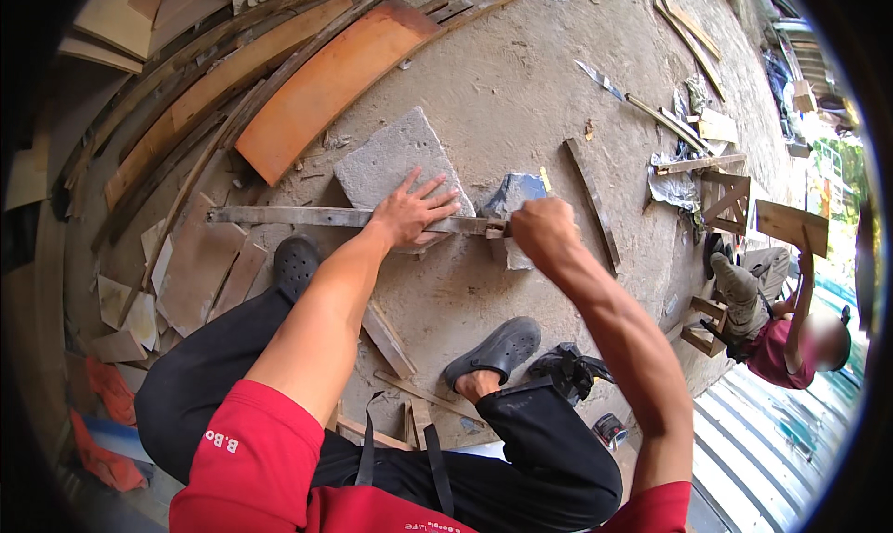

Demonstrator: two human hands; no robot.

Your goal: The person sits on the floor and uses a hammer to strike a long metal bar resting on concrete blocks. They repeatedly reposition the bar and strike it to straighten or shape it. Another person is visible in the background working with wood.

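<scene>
A long narrow wooden strip [307, 217] lies across a grey concrete block [409, 147]. My left hand [416, 212] rests on the strip over the block, fingers spread. At the strip's right end my right hand [545, 228] is closed in a fist. A small dark piece [498, 228] shows between that fist and the strip; what the fist holds is mostly hidden. Behind and below the fist sits a second block, grey with a blue upper part [512, 194].
Long boards and an orange panel [339, 82] lie at the far left. Wood offcuts [200, 263] are by my left foot. A narrow wood strip [593, 203] lies right of the blocks. A can [609, 431] stands near my right knee. Another person [777, 338] holds a board at right.
</scene>
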